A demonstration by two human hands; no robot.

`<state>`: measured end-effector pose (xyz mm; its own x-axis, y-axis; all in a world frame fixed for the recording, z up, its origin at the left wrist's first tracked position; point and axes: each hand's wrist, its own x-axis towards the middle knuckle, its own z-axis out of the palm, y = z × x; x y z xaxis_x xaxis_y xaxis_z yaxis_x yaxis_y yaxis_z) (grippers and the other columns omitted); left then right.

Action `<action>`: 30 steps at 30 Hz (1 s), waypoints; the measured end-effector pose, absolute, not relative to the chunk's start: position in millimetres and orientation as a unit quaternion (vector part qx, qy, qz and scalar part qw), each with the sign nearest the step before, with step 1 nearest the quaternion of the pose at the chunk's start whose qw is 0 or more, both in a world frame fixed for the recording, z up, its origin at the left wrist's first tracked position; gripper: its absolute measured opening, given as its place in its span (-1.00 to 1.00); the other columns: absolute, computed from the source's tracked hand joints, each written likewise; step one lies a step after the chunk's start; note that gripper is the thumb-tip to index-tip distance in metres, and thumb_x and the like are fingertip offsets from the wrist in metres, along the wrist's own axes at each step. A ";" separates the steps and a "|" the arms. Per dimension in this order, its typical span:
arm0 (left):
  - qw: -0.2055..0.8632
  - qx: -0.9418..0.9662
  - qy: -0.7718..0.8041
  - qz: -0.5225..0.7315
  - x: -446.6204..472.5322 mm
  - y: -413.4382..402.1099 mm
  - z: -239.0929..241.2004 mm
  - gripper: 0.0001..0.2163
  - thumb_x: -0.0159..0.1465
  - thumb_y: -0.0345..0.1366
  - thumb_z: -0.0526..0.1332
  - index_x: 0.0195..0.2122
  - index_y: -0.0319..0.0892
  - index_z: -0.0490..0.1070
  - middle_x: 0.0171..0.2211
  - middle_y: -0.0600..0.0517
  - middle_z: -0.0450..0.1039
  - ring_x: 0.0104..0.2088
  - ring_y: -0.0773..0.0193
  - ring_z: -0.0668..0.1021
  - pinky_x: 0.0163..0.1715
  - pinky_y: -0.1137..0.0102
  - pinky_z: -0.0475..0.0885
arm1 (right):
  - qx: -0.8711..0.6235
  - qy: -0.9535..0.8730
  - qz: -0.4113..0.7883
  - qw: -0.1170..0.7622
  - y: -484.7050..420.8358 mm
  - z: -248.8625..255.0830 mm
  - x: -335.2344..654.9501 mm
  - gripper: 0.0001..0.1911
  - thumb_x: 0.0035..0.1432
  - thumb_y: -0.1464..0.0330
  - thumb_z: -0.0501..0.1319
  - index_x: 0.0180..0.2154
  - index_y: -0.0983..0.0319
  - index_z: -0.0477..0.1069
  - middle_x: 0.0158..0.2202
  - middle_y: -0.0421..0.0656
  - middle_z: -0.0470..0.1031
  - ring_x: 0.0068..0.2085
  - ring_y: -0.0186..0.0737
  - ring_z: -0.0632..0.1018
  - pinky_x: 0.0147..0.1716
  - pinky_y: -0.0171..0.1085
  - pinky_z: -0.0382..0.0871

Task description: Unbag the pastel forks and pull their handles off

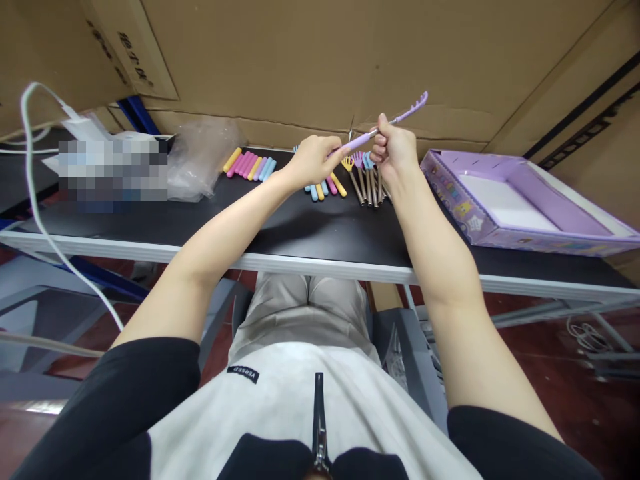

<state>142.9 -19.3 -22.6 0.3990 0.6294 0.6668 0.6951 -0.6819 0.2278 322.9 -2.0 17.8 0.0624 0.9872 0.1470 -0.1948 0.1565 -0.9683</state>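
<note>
A purple back scratcher [361,141] is held up over the table between both hands, slanting up to the right. My left hand [314,160] is closed round its purple handle. My right hand [399,145] is closed round the metal rod near the clawed purple head, which points toward the cardboard. Beneath my hands lie metal rods with clawed heads [369,183] in yellow, pink and blue, partly hidden by my right hand. Beside them are loose coloured handles [326,188], partly covered by my left hand. Another row of pink, yellow, purple and blue handles [250,165] lies further left.
A shallow purple box [475,230] stands on the right of the black table [310,233]. Clear plastic bags [200,160] lie at the left, near a white cable [31,167] that hangs over the front edge. Cardboard [280,60] walls the back.
</note>
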 end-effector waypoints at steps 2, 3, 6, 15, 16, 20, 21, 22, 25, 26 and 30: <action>0.038 -0.836 -0.401 -0.374 143.0 -19.8 -21.9 -0.41 0.47 0.24 -0.17 -0.36 -0.08 0.41 -0.51 -0.07 0.43 -0.31 0.00 0.59 -0.25 0.15 0.39 | -0.426 -0.454 0.502 0.601 -6.9 21.0 321.8 -0.52 0.41 0.25 0.25 -0.55 0.23 0.23 -0.67 -0.34 0.04 -0.66 -0.54 0.00 -0.69 -0.42 -0.10; 0.037 -0.836 -0.400 -0.374 143.0 -20.0 -21.6 -0.41 0.47 0.24 -0.16 -0.37 -0.08 0.41 -0.51 -0.07 0.43 -0.31 0.00 0.59 -0.24 0.14 0.39 | -0.429 -0.450 0.503 0.600 -8.7 22.3 321.6 -0.52 0.41 0.26 0.24 -0.55 0.23 0.22 -0.67 -0.34 0.04 -0.66 -0.54 0.00 -0.69 -0.42 -0.10; 0.039 -0.837 -0.387 -0.384 142.5 -19.9 -21.4 -0.44 0.47 0.22 -0.12 -0.38 -0.09 0.40 -0.53 -0.06 0.43 -0.32 0.02 0.58 -0.26 0.17 0.39 | -0.433 -0.440 0.507 0.602 -11.1 24.5 322.6 -0.51 0.44 0.28 0.20 -0.56 0.23 0.19 -0.67 -0.34 0.03 -0.66 -0.52 0.02 -0.69 -0.44 -0.08; 0.027 -0.837 -0.384 -0.388 139.9 -18.4 -20.6 -0.54 0.49 0.07 -0.02 -0.44 -0.07 0.37 -0.57 -0.01 0.37 -0.38 0.09 0.53 -0.33 0.26 0.32 | -0.428 -0.487 0.484 0.588 12.9 17.6 338.4 -0.52 0.29 0.19 0.36 -0.53 0.17 0.17 -0.67 -0.35 0.01 -0.66 -0.47 0.10 -0.70 -0.42 0.01; 0.027 -0.839 -0.382 -0.387 139.9 -18.2 -20.3 -0.55 0.49 0.07 -0.01 -0.44 -0.07 0.37 -0.58 0.00 0.35 -0.39 0.09 0.52 -0.34 0.27 0.31 | -0.428 -0.490 0.481 0.588 15.0 17.2 340.1 -0.52 0.28 0.19 0.36 -0.53 0.17 0.17 -0.67 -0.35 0.01 -0.66 -0.48 0.10 -0.69 -0.42 0.01; 0.033 -0.839 -0.401 -0.367 139.6 -19.7 -20.7 -0.59 0.49 0.01 0.00 -0.41 -0.10 0.36 -0.54 -0.01 0.36 -0.36 0.11 0.51 -0.30 0.28 0.30 | -0.427 -0.487 0.478 0.593 13.1 16.5 343.0 -0.55 0.33 0.20 0.32 -0.52 0.19 0.20 -0.66 -0.36 0.02 -0.66 -0.51 0.09 -0.67 -0.44 -0.02; 0.033 -0.838 -0.409 -0.359 139.0 -20.8 -21.8 -0.61 0.49 -0.02 0.01 -0.40 -0.12 0.37 -0.51 -0.01 0.37 -0.35 0.11 0.52 -0.28 0.28 0.30 | -0.424 -0.486 0.473 0.600 10.8 15.9 342.5 -0.55 0.33 0.19 0.32 -0.52 0.19 0.21 -0.65 -0.36 0.03 -0.65 -0.51 0.10 -0.67 -0.44 -0.03; 0.033 -0.838 -0.416 -0.351 137.8 -22.0 -23.3 -0.64 0.49 -0.05 0.02 -0.37 -0.12 0.37 -0.49 -0.02 0.39 -0.34 0.11 0.52 -0.27 0.28 0.31 | -0.421 -0.486 0.467 0.607 8.4 14.9 341.4 -0.55 0.33 0.18 0.32 -0.51 0.20 0.22 -0.64 -0.36 0.04 -0.65 -0.51 0.12 -0.66 -0.44 -0.03; 0.026 -0.844 -0.424 -0.326 130.7 -24.8 -30.5 -0.72 0.48 -0.12 0.05 -0.33 -0.13 0.37 -0.45 -0.02 0.43 -0.32 0.13 0.53 -0.24 0.30 0.32 | -0.417 -0.486 0.453 0.619 1.2 9.6 334.5 -0.57 0.30 0.15 0.34 -0.49 0.20 0.25 -0.62 -0.34 0.13 -0.62 -0.48 0.22 -0.64 -0.42 0.03; 0.024 -0.847 -0.425 -0.318 127.4 -25.1 -33.2 -0.74 0.47 -0.14 0.06 -0.31 -0.13 0.36 -0.43 -0.02 0.44 -0.32 0.14 0.53 -0.24 0.31 0.33 | -0.416 -0.484 0.457 0.620 -1.2 7.4 330.8 -0.59 0.30 0.15 0.34 -0.47 0.20 0.26 -0.60 -0.33 0.17 -0.60 -0.46 0.26 -0.63 -0.42 0.08; 0.014 -0.854 -0.429 -0.294 116.5 -24.0 -41.6 -0.83 0.45 -0.19 0.10 -0.22 -0.14 0.37 -0.37 -0.03 0.50 -0.35 0.16 0.54 -0.29 0.35 0.34 | -0.376 -0.461 0.498 0.630 -13.4 0.0 310.9 -0.60 0.29 0.11 0.34 -0.43 0.19 0.26 -0.52 -0.30 0.33 -0.46 -0.41 0.46 -0.49 -0.42 0.33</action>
